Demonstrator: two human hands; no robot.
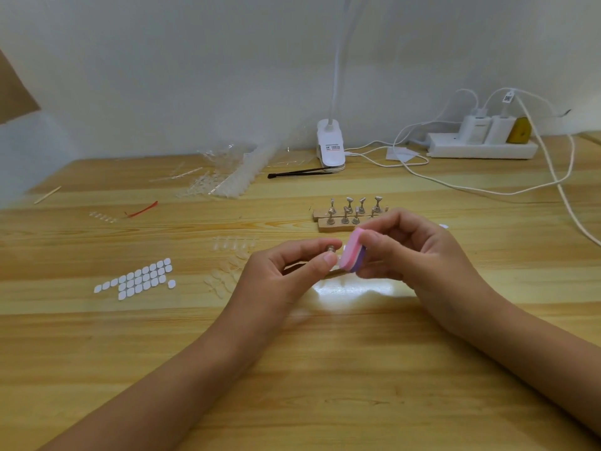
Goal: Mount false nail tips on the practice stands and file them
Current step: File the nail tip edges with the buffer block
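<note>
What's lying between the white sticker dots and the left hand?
Clear false nail tips lie scattered between the white sticker dots and the left hand, shown in the head view.

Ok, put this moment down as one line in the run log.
phase: filing | left hand: pinches small silver metal stand | right hand: holds pink-and-purple foam file beside it | other stands: on wooden bars behind

No text can be read: print is seen on the white lamp clip [330, 148] label and the cable tag [507, 98], but it is blurred.
</note>
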